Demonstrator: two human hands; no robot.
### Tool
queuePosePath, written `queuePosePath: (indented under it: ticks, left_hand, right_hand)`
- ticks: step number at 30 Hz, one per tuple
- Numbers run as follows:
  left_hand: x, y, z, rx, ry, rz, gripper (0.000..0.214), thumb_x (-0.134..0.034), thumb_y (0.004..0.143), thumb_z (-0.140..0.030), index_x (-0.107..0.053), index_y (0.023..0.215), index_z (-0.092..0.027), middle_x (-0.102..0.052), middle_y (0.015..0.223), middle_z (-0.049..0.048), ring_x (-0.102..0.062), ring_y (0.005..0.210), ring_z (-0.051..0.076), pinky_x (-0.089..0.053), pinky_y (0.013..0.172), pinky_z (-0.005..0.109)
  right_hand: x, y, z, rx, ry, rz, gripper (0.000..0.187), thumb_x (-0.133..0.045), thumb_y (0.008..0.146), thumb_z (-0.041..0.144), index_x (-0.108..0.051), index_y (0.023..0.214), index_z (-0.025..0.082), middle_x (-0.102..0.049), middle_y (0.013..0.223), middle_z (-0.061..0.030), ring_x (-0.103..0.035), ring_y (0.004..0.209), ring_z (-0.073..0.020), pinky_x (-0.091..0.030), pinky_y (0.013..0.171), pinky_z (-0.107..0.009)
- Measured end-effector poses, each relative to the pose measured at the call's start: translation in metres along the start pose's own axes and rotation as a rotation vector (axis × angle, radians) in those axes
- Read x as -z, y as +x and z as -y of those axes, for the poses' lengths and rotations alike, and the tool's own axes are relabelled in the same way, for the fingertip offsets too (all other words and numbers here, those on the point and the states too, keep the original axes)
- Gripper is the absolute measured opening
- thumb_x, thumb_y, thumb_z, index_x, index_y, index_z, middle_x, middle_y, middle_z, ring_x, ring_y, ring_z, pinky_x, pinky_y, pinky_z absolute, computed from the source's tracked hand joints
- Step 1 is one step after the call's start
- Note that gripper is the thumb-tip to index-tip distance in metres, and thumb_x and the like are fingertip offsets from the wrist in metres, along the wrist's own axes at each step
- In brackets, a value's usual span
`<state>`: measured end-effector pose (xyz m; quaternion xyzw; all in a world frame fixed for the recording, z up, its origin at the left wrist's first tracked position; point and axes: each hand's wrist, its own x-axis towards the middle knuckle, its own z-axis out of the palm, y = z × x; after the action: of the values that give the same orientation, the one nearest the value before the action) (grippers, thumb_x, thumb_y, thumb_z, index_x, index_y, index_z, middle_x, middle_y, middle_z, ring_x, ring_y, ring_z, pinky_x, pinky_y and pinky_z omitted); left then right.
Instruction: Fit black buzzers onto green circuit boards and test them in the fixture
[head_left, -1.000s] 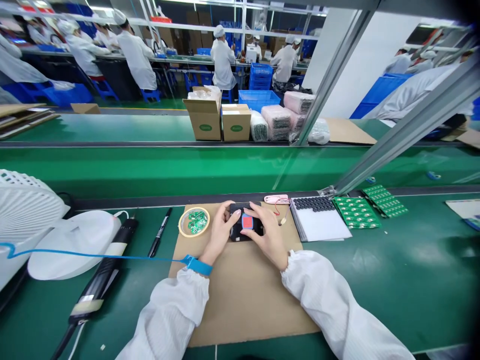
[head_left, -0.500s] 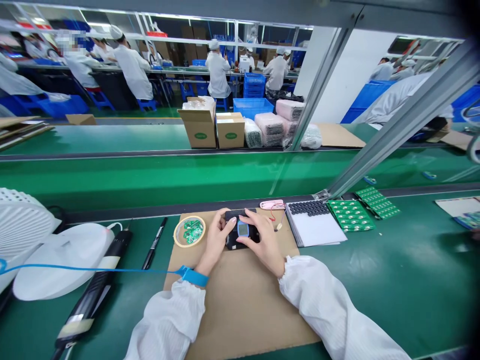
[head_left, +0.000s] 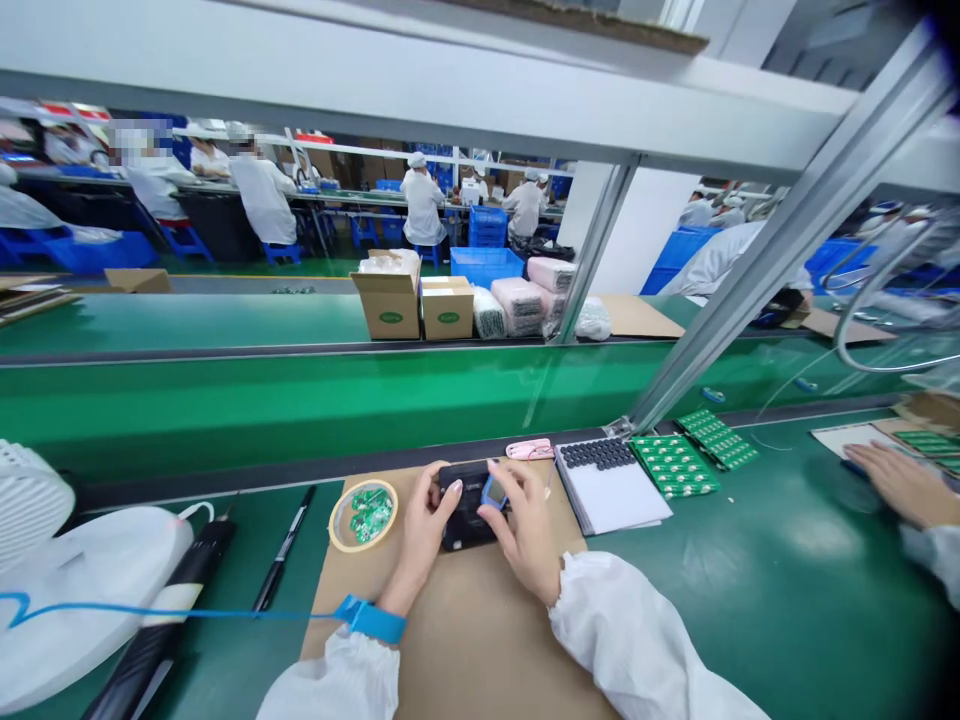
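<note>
My left hand (head_left: pixel 421 530), with a blue band (head_left: pixel 375 621) at the wrist, grips the left side of a black, block-like holder (head_left: pixel 466 525). My right hand (head_left: pixel 531 525) pinches a small blue device with a grey screen (head_left: pixel 494 490) between thumb and fingers. The device is tilted over the holder's right part; whether it still touches the holder is hidden. Both lie over a brown cardboard sheet (head_left: pixel 457 630). Just left of my left hand, a roll of tape (head_left: pixel 335 528) encircles small green circuit boards (head_left: pixel 371 513).
Right of the cardboard lies a white pad (head_left: pixel 611 495) with rows of black parts (head_left: pixel 600 453), then green circuit panels (head_left: pixel 675 467). A pink device (head_left: pixel 529 449) sits behind. At left are a marker (head_left: pixel 283 550) and a black electric screwdriver (head_left: pixel 176 600). A co-worker's hand (head_left: pixel 904 483) is far right.
My right hand has shifted the blue device rightward and tilted it up from the holder's middle. The view has moved upward. A co-worker's hand has come into sight at the right.
</note>
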<state>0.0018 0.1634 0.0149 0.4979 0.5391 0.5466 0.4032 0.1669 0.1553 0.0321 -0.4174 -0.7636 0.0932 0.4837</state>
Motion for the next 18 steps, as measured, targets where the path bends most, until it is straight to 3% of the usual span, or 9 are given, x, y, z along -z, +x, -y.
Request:
queuePosePath:
  ticks: [4,8,10,14,18]
  left_hand:
    - [0.002,0.002,-0.001,0.007,0.020,-0.003,0.046,-0.066,0.079,-0.056,-0.061,0.109,-0.022,-0.057,0.082,0.0009,-0.053,0.073,0.020,-0.042,0.069,0.031]
    - [0.004,0.005,-0.001,0.008,0.041,-0.005,0.049,-0.064,0.077,-0.059,-0.061,0.108,-0.022,-0.059,0.086,0.0020,-0.056,0.077,0.022,-0.044,0.073,0.033]
    - [0.005,0.006,-0.001,0.008,0.057,-0.012,0.051,-0.064,0.076,-0.061,-0.061,0.107,-0.021,-0.059,0.082,0.0012,-0.055,0.074,0.022,-0.043,0.071,0.033]
    - [0.006,0.007,-0.002,0.006,0.076,-0.016,0.056,-0.064,0.074,-0.064,-0.061,0.109,-0.021,-0.059,0.079,0.0006,-0.055,0.072,0.022,-0.044,0.070,0.033]
    - [0.006,0.009,-0.005,0.052,0.057,-0.042,0.064,-0.067,0.065,-0.071,-0.064,0.105,-0.021,-0.063,0.084,0.0016,-0.060,0.078,0.024,-0.048,0.071,0.034]
  right_hand:
    - [-0.002,0.046,-0.019,-0.312,0.002,0.082,0.026,-0.052,0.096,0.030,-0.059,0.119,0.024,-0.055,0.112,-0.0077,-0.063,0.097,-0.0184,-0.051,0.088,-0.033]
    - [-0.020,0.092,-0.053,-0.389,-0.079,0.174,0.019,-0.075,0.080,0.026,-0.065,0.094,0.019,-0.060,0.096,-0.0035,-0.064,0.084,-0.0165,-0.053,0.080,-0.030]
    - [-0.032,0.106,-0.066,-0.426,-0.126,0.223,0.017,-0.076,0.079,0.026,-0.065,0.088,0.017,-0.063,0.090,-0.0024,-0.063,0.086,-0.0176,-0.052,0.082,-0.034]
    - [-0.043,0.119,-0.082,-0.477,-0.202,0.303,0.022,-0.064,0.091,0.033,-0.063,0.103,0.014,-0.065,0.103,-0.0047,-0.064,0.095,-0.0191,-0.052,0.086,-0.041]
    - [-0.035,0.118,-0.078,-0.460,-0.232,0.291,0.023,-0.063,0.092,0.028,-0.063,0.111,0.015,-0.064,0.112,-0.0071,-0.063,0.102,-0.0217,-0.052,0.089,-0.044]
